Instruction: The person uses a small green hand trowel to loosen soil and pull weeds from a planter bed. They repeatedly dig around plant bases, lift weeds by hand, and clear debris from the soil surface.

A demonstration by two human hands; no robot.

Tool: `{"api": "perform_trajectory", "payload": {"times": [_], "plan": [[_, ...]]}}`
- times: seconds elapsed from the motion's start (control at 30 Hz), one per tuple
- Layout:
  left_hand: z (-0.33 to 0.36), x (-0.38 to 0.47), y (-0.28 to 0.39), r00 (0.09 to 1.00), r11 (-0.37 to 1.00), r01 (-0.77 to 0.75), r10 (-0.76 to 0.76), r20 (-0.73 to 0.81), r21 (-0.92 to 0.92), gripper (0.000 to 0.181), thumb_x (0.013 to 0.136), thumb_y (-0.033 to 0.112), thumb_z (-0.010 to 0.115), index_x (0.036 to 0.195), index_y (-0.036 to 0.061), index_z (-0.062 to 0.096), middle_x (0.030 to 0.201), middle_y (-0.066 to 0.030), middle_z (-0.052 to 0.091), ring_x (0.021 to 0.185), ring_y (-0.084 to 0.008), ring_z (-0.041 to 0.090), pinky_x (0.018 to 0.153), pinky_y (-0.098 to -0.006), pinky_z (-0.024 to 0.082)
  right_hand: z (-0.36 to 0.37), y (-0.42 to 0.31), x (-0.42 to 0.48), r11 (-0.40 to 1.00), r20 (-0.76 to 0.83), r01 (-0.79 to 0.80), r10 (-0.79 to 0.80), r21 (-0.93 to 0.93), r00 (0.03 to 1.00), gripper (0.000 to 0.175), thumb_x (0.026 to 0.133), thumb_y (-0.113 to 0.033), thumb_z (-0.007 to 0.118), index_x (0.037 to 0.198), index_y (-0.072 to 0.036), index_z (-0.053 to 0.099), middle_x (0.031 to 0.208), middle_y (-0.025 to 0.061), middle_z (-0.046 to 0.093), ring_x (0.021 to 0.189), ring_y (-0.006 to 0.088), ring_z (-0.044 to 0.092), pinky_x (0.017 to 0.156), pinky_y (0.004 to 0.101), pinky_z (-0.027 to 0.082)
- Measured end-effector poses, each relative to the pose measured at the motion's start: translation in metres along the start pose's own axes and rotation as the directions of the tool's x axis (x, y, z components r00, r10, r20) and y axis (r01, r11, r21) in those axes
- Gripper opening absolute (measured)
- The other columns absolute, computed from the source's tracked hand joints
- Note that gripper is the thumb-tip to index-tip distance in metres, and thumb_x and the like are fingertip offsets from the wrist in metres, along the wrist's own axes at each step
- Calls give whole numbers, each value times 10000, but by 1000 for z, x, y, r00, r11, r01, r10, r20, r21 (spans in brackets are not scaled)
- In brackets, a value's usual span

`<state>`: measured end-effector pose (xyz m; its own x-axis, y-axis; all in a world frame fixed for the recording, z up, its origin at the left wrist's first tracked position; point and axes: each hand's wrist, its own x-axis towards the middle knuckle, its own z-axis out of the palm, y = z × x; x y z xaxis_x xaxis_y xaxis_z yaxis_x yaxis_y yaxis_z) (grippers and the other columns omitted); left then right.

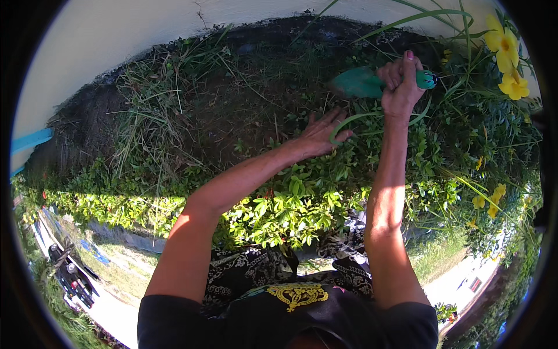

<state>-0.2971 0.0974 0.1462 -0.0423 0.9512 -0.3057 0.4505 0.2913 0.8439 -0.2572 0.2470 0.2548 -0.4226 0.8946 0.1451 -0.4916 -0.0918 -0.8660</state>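
Observation:
A green hand trowel is in my right hand, with the fingers wrapped round its handle and the thumb raised. Its blade points left, low over the shaded weeds. Below and to the left of the blade, my left hand reaches down among small leafy plants, palm down and fingers apart. Whether its fingertips touch the soil is hard to tell. A long curved green leaf arches past the left thumb towards the right wrist.
Cut or uprooted grass is heaped left of the soil. A pale wall borders the bed at the far side. The sunlit low hedge runs between me and the soil. Yellow flowers hang at the right.

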Motion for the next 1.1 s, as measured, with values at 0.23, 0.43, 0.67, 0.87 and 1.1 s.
{"api": "perform_trajectory", "payload": {"times": [0.23, 0.43, 0.67, 0.87, 1.1], "plan": [[65, -41, 2, 927, 805, -374, 312, 207, 461, 600, 889, 358, 401, 1350, 12, 233, 1325, -321, 238, 1289, -415, 178, 1082, -493, 91, -30, 36, -33, 979, -221, -176, 150, -101, 964, 324, 872, -210, 575, 648, -69, 387, 462, -12, 304, 380, 85, 264, 380, 260, 236], [63, -54, -4, 956, 909, -293, 274, 105, 296, 617, 901, 423, 367, 1342, 10, 244, 1298, -311, 278, 1277, -419, 198, 1078, -468, 153, -21, -9, -4, 999, -154, -19, 23, 28, 988, 394, 869, -334, 564, 634, -82, 374, 461, -11, 270, 389, 96, 246, 407, 288, 267], [47, -46, 21, 971, 987, -103, 73, 227, 125, 571, 900, 393, 391, 1297, -7, 300, 1275, -287, 345, 1215, -400, 324, 1025, -450, 283, -49, 103, -29, 960, -384, -277, 270, 37, 883, 277, 882, -199, 552, 701, -94, 370, 457, -9, 294, 358, 107, 264, 360, 282, 236], [49, -53, 3, 982, 981, -110, 83, 168, 160, 503, 884, 261, 452, 1299, 20, 301, 1212, -267, 420, 1137, -391, 413, 956, -444, 364, -1, 71, -6, 962, -70, -269, 273, 55, 960, 297, 884, -244, 552, 693, -91, 385, 461, -10, 278, 358, 99, 245, 368, 283, 227], [43, -45, 10, 990, 1000, 29, -30, 136, 8, 356, 861, 161, 453, 1168, -4, 378, 933, -248, 554, 856, -428, 542, 776, -475, 422, -24, 48, 20, 983, -153, -169, 179, 78, 972, 278, 886, -205, 542, 693, -75, 389, 458, -6, 285, 359, 104, 258, 366, 288, 232]]}}
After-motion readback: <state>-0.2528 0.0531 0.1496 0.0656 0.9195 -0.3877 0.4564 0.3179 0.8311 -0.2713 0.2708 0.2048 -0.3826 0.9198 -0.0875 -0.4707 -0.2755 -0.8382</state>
